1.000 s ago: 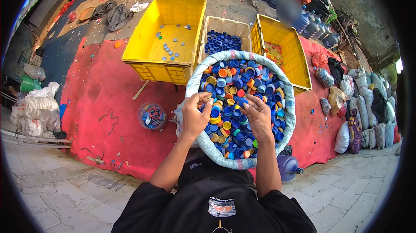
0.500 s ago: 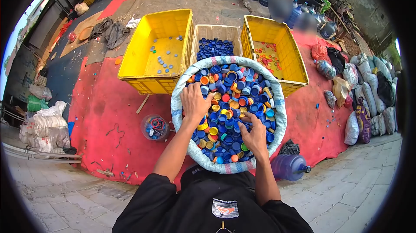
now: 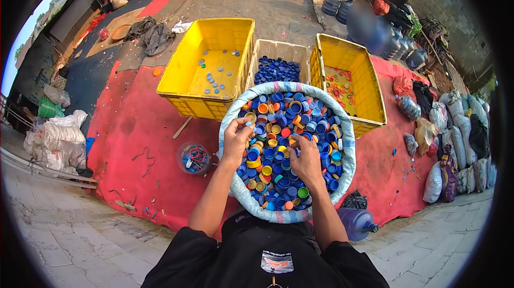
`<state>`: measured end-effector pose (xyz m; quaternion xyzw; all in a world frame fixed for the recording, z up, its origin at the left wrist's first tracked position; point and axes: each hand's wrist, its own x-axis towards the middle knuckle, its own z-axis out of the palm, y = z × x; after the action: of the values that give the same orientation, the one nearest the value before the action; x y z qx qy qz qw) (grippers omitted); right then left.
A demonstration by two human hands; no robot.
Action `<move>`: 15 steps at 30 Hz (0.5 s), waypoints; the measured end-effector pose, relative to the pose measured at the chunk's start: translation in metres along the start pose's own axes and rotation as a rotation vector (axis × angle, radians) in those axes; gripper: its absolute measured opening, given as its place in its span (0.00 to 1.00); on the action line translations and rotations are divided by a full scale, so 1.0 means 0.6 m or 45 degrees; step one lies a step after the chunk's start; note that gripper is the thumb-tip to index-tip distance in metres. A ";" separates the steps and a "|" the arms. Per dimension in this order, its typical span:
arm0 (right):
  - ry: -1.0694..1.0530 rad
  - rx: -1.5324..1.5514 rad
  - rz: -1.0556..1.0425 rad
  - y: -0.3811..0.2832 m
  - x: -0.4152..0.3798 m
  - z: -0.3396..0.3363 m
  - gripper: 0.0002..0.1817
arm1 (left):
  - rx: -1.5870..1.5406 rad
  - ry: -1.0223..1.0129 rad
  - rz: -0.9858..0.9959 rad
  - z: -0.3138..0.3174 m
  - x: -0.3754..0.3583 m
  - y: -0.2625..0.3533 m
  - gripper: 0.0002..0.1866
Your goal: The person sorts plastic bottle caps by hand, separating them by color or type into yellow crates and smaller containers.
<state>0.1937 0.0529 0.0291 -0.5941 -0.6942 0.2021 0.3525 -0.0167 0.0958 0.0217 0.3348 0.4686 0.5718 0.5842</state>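
A round sack with a rolled pale-blue rim (image 3: 342,181) stands in front of me, filled with plastic bottle caps (image 3: 278,167), mostly blue, with orange, yellow and a few green ones. Over its left side, my left hand (image 3: 235,142) pinches a small pale bottle cap (image 3: 248,123) between thumb and fingers. My right hand (image 3: 306,160) is low over the middle of the pile, fingers bent and drawn together. Whatever its fingertips hold is hidden among the caps.
Beyond the sack are a yellow crate (image 3: 176,81) with grey-blue caps, a pale crate (image 3: 257,55) with dark-blue caps, and another yellow crate (image 3: 369,92) with red caps. A clear tub (image 3: 194,158) stands left; a large water bottle (image 3: 356,225) lies right.
My left hand has lifted off the caps, now with a pale cap in its fingertips. My right hand has shifted slightly left and its fingers have drawn in. The view has tilted slightly.
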 end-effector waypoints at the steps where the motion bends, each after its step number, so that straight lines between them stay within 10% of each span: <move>1: -0.009 -0.055 -0.043 0.003 0.016 0.009 0.19 | -0.334 -0.029 -0.114 -0.007 -0.017 0.011 0.11; 6: 0.038 -0.288 -0.212 -0.002 0.084 0.058 0.24 | -1.007 0.097 -0.287 -0.051 -0.087 0.025 0.08; 15: 0.033 -0.590 -0.172 -0.032 0.129 0.124 0.27 | -0.847 0.289 -0.261 -0.074 -0.150 0.006 0.16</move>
<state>0.1227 0.1338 0.0117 -0.6139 -0.7556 0.0060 0.2284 -0.0511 0.0014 0.0250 0.0121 0.3498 0.6649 0.6599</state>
